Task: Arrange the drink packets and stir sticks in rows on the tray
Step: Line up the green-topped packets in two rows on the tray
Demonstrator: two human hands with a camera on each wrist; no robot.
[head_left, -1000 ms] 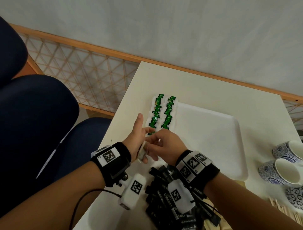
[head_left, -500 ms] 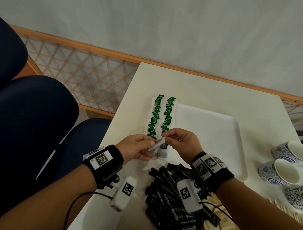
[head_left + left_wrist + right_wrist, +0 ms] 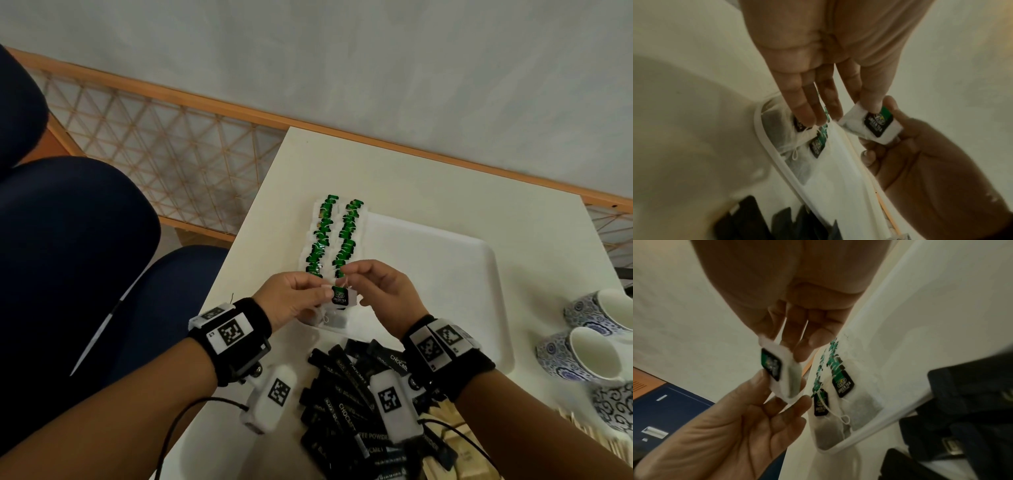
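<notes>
Hands: left hand [image 3: 291,301] and right hand [image 3: 383,294] pinch one tea bag [image 3: 339,300] together.
Surface: white table [image 3: 428,178]; tray [image 3: 445,274] at its near edge.
Room: grey wall [image 3: 342,51], blue chair [image 3: 68,257].

**Legible text on items**

Tea bag tag [image 3: 339,300], frame centre: reading "GREEN TEA". Tags on tray tea bags [image 3: 843,384], centre right: showing "GREEN TEA". Black sachets [image 3: 346,416], lower centre: displaying "CHOCMET", "BLACK", partial "…FEE POWDER".
</notes>
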